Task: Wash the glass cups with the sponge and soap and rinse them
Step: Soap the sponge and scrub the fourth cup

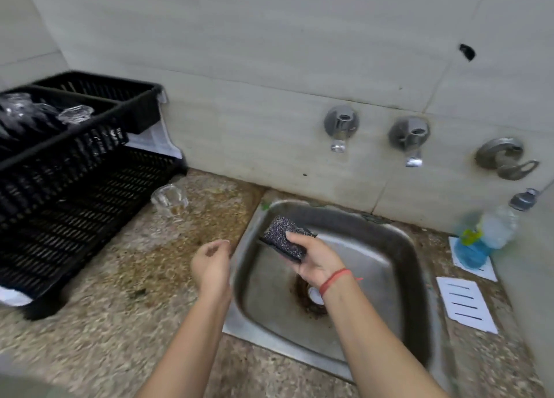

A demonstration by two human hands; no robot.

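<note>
My right hand (pixel 317 262) grips a dark sparkly sponge (pixel 281 237) above the steel sink (pixel 398 244). Left of the sink rim, my left hand (pixel 211 265) hovers over the speckled counter with its fingers loosely curled and nothing in them. One glass cup (pixel 169 198) stands on the counter beside the black rack, apart from both hands. Several more glass cups (pixel 72 114) sit in the upper tier of the black dish rack (pixel 69 187). A clear soap bottle with blue liquid (pixel 482 235) stands at the right of the sink.
Two taps (pixel 340 130) (pixel 410 141) stick out of the tiled wall behind the sink, with a third fitting (pixel 503 159) further right. A white slotted soap dish (pixel 466 304) lies on the counter right of the sink. The drain (pixel 313 297) is rusty.
</note>
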